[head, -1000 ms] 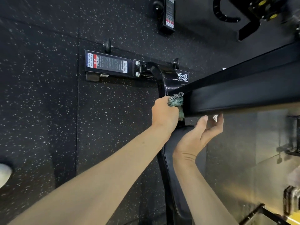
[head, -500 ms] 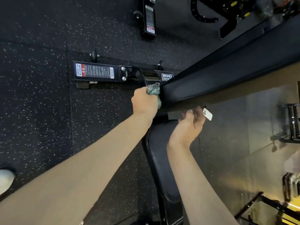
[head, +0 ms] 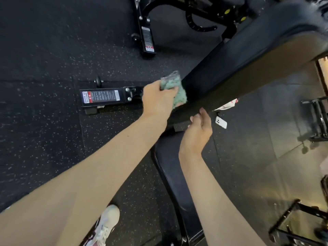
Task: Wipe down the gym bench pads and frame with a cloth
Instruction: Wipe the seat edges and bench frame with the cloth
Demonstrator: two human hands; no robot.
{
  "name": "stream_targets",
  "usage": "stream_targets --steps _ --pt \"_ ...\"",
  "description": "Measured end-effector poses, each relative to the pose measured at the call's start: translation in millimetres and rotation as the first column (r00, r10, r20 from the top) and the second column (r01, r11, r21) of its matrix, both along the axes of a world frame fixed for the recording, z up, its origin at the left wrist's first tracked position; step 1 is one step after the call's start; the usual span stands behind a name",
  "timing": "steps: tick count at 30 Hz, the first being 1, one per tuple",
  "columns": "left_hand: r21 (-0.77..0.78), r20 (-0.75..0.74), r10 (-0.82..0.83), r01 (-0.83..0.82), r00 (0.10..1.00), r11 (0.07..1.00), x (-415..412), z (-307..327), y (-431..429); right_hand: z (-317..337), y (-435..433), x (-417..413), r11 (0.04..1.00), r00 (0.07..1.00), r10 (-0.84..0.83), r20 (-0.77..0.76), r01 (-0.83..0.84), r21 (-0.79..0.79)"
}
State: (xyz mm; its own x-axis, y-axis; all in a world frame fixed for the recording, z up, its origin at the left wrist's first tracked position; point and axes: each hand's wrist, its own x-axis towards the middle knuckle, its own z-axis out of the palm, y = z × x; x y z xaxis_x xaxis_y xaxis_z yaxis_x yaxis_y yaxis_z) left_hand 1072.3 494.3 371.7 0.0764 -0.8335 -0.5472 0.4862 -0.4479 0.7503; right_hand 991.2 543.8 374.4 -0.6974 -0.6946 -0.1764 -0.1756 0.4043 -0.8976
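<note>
Both hands are at the low end of the back pad (head: pixel 230 68): the left hand (head: pixel 158 101) grasps the cloth (head: pixel 180 96) against its edge; the right hand (head: pixel 198 132) is just under it, fingers (head: pixel 205 115) released and empty.

Black rubber floor (head: pixel 44 139) with white speckles. A white phone (head: pixel 221 122) lies flat on it (camera lenses up), near a white item with red print (head: pixel 229 104). A white sneaker (head: pixel 106 226) stands at lower centre. A second machine's black frame (head: pixel 147 38) sits at top, a dark metal rack (head: pixel 317 119) at right
</note>
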Motion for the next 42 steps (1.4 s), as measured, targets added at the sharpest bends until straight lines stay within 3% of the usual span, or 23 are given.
stream_targets --steps 2,5,9,17,22,27,29,31,34,38,42 --pt "0.198 0.134 0.081 -0.107 0.988 0.974 6 -21 -6 9 -1 -2 1.0 1.0 0.001 0.016 -0.001 -0.011" --pt "0.329 0.27 -0.129 0.035 0.954 0.944 -4 -41 -2 15 1 -7 0.998 0.998 0.063 0.0 -0.063 0.003" --pt "0.311 0.326 -0.184 0.079 0.927 0.947 -31 -21 -4 23 11 -16 0.987 0.988 0.149 0.032 -0.15 0.049" --pt "0.21 0.168 -0.103 0.066 0.98 0.975 -39 47 -20 73 19 -29 0.959 0.963 0.258 0.081 -0.266 0.096" --pt "0.149 0.18 -0.112 0.086 0.977 0.985 -32 90 -25 104 15 -26 0.946 0.948 0.312 0.066 -0.316 0.066" --pt "-0.122 -0.003 -0.155 0.153 0.988 0.981 -7 140 -11 129 6 -24 0.935 0.935 0.351 0.038 -0.353 0.035" --pt "-0.142 0.031 -0.112 0.116 0.993 0.983 4 146 -7 136 4 -24 0.934 0.935 0.354 0.021 -0.355 0.035" --pt "-0.009 0.121 -0.037 0.038 0.992 0.999 9 135 -8 140 3 -24 0.932 0.933 0.359 0.02 -0.36 0.038" --pt "0.107 0.204 -0.093 0.073 0.975 0.992 -3 124 -13 140 5 -26 0.929 0.93 0.367 0.029 -0.368 0.046" --pt "0.068 0.341 -0.114 0.096 0.933 0.993 -31 135 -23 131 15 -35 0.921 0.928 0.363 0.083 -0.37 0.117" --pt "-0.018 0.359 -0.081 0.093 0.93 0.995 -39 149 -22 125 27 -49 0.916 0.933 0.323 0.161 -0.351 0.193"
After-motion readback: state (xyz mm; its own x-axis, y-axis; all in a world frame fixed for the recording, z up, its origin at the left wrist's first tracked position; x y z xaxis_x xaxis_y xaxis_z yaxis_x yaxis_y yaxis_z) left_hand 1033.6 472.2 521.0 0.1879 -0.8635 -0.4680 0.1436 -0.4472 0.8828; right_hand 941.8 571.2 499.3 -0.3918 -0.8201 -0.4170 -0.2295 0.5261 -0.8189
